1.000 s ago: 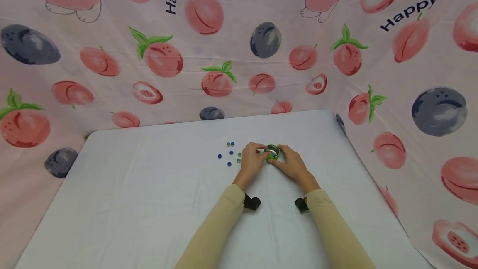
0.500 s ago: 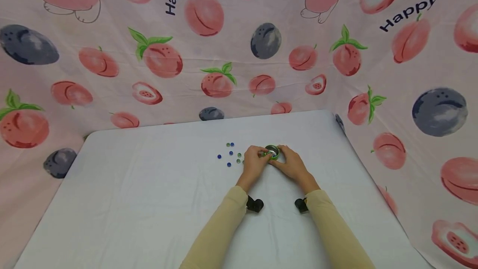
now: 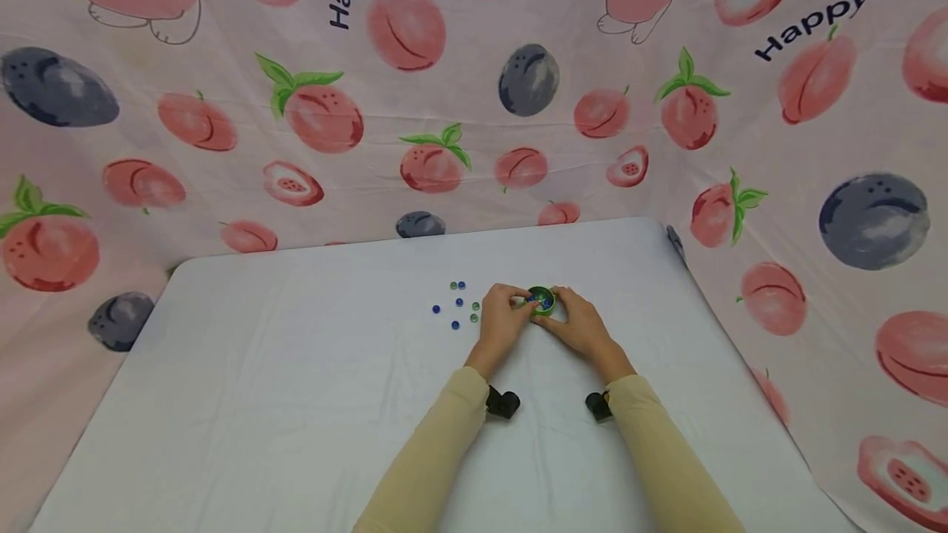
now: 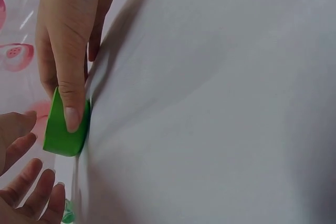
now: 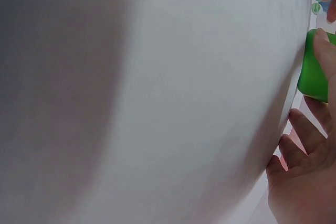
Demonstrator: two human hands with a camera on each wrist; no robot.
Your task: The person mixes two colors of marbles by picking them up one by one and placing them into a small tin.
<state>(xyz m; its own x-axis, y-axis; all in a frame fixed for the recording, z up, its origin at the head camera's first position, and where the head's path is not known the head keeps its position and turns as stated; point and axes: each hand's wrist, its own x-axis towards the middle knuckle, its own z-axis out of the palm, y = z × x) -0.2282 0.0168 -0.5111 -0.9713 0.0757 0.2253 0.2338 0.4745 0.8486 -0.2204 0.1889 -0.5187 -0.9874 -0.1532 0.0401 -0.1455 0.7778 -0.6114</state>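
A small green bowl (image 3: 541, 290) stands on the white table with blue marbles (image 3: 546, 303) visible inside. My right hand (image 3: 581, 326) grips it from the right, thumb on the near side and fingers round the far side; in the left wrist view that thumb presses the bowl's green wall (image 4: 65, 137). My left hand (image 3: 504, 323) is at the bowl's left rim, its thumb tip over the opening. In the left wrist view the left fingers (image 4: 31, 187) and thumb stand apart, with nothing seen between them. Loose blue marbles (image 3: 459, 303) and green marbles (image 3: 476, 306) lie left of the left hand.
The white-covered table (image 3: 296, 385) extends to the left and in front of the arms. Behind it and along its sides hangs a pink fruit-print cloth (image 3: 459, 97). Black wrist cameras (image 3: 504, 404) sit under both sleeves.
My left hand has shifted slightly right and back at the bowl's rim. The bowl's inside looked grey before and now looks green, with blue marbles showing. My right hand has stayed on the bowl.
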